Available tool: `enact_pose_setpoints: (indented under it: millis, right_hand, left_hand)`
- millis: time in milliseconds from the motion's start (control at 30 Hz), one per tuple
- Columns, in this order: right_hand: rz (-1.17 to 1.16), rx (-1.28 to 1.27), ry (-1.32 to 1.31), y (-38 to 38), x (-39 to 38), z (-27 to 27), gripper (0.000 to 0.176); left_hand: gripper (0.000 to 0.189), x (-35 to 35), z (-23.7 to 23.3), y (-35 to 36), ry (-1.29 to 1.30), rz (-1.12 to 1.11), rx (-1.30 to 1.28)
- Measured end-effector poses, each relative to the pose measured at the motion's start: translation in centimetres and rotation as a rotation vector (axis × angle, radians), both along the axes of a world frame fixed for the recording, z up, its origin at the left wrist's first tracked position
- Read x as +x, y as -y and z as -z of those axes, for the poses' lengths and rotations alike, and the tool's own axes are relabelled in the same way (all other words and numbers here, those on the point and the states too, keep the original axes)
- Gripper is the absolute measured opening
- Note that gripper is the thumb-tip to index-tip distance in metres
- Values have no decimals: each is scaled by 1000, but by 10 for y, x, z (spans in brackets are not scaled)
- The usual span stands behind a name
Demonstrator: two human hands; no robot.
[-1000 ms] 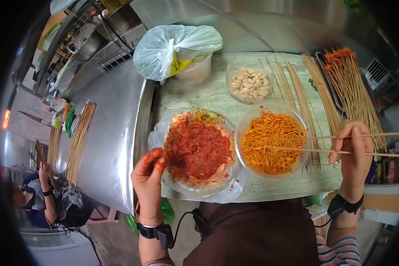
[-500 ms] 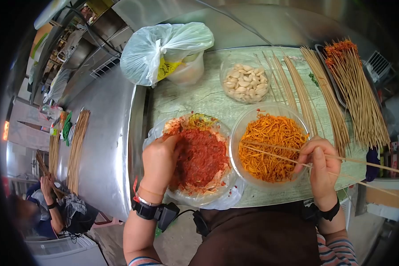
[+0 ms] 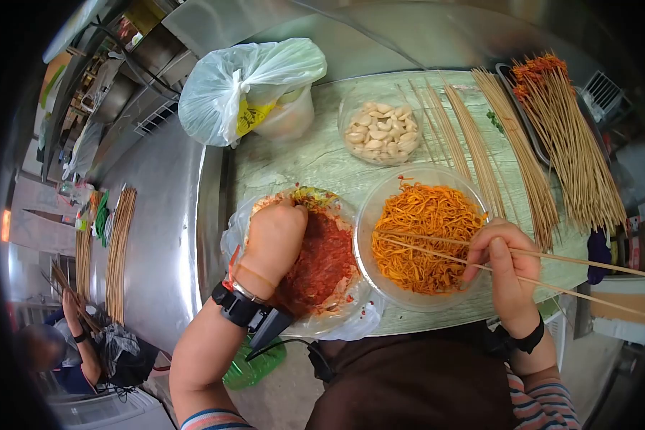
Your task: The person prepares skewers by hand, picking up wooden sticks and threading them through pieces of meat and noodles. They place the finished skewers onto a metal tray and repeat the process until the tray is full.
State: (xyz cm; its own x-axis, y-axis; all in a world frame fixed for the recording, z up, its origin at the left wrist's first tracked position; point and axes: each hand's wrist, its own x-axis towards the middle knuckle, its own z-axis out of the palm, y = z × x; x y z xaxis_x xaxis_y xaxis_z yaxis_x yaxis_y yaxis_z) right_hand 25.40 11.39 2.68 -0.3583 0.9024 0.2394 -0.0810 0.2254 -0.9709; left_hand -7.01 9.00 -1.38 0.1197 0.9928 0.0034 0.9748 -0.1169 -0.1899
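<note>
My left hand (image 3: 278,233) is over the far left part of a plastic-lined bowl of red minced mixture (image 3: 326,261). Its fingers are curled down beside yellow-green chopped peppers (image 3: 315,196) at the far edge; the fingertips are hidden. Between the thumb and fingers of my right hand (image 3: 507,265) are two bamboo skewers (image 3: 437,256). Their left ends extend over a clear round tub (image 3: 363,240) filled with thin orange shreds (image 3: 424,218), and their other ends stick out to the right. The two containers stand side by side.
Behind the tub sits a container of peeled garlic cloves (image 3: 381,135). Loose bamboo skewers (image 3: 519,154) lie to its right, beside a tray of loaded skewers (image 3: 577,154). A tied plastic bag (image 3: 283,68) stands at back left. A co-worker (image 3: 79,337) handles skewers at far left.
My left hand has moved away from me over the bowl, from its left side to the peppers at the far edge. My right hand still holds both skewers, and the view has shifted slightly.
</note>
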Motion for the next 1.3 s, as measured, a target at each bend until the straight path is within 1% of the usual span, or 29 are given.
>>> enact_pose_setpoints:
  millis: [233,333,367,433,467,533,567,633,667,800,900,967,1000,1033,1067,1100,1167,1233,1267,1300]
  right_hand:
    - [-47,24,-9,-2,3,2,23]
    - [-49,11,-18,0,3,1,23]
    - [-52,-2,-20,0,3,0,23]
    - [-52,2,-20,0,3,0,23]
    - [-55,4,-17,0,3,0,23]
    - [-51,6,-20,1,2,1,23]
    - [-45,7,-19,0,2,1,23]
    - [-45,9,-19,0,1,0,23]
    - [-38,5,-14,0,1,0,23]
    - [-31,-7,-19,2,2,1,23]
    - [-33,-21,-20,2,2,2,22]
    - [-26,-51,-39,2,2,3,22]
    - [-9,-41,-26,2,1,4,22]
    - [-24,-87,-29,3,0,4,22]
    - [-32,-131,-27,3,3,1,23]
    - [1,-112,-2,2,8,-6,23]
    - [-34,-149,-132,1,15,-15,25]
    - [-15,-174,-141,-1,28,-35,27]
    - [-12,-135,-134,-4,35,-42,28]
    - [-13,-94,-129,-6,41,-49,28]
  left_hand:
    - [6,-9,-29,31,113,-36,9]
    - [8,-19,-31,52,284,-130,43]
    - [8,-19,-34,59,282,-129,45]
    - [6,-19,-39,69,442,-164,145]
    - [6,-19,-38,71,440,-162,147]
    - [3,-20,-38,76,917,-284,232]
    - [3,-19,-40,77,915,-286,240]
    - [5,-10,-46,77,1603,-565,92]
    - [10,-4,-52,76,1740,-605,77]
    - [8,-6,-35,77,1787,-610,93]
    - [11,-1,-32,80,1754,-635,64]
    - [9,10,-30,81,1873,-639,118]
    - [9,18,-31,80,1911,-597,138]
    - [9,25,-31,80,1937,-567,113]
    - [9,31,-31,82,1975,-614,160]
    - [10,36,-31,83,2011,-665,208]
    - [12,43,-29,86,1990,-580,193]
    - [9,53,-34,87,1981,-550,184]
    - [9,57,-31,87,1990,-548,178]
    - [8,59,-29,85,1837,-438,250]
